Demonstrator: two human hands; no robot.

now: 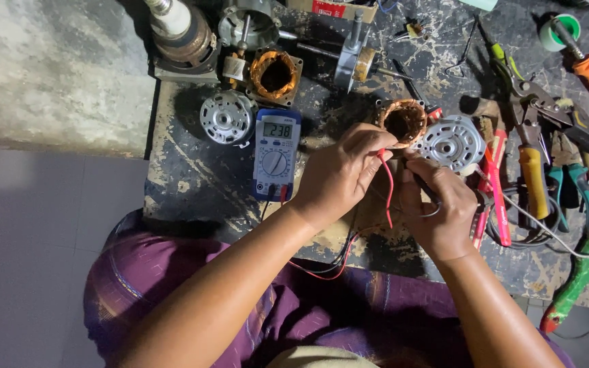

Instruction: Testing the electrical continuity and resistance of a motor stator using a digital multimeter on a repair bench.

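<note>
A red probe (384,178) is pinched in the left hand (339,174), a black probe (423,185) in the right hand (438,211), at the stator (403,121) (mid-bench); steady tip contact is judged needed next

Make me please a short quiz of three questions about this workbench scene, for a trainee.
1. True or false: the left hand holds the red probe.
2. Which lies directly left of the hands? A) blue multimeter B) paintbrush C) tape roll
3. What copper-wound part sits just above the hands?

Key:
1. True; the right hand holds the black probe.
2. A.
3. The stator.
</note>
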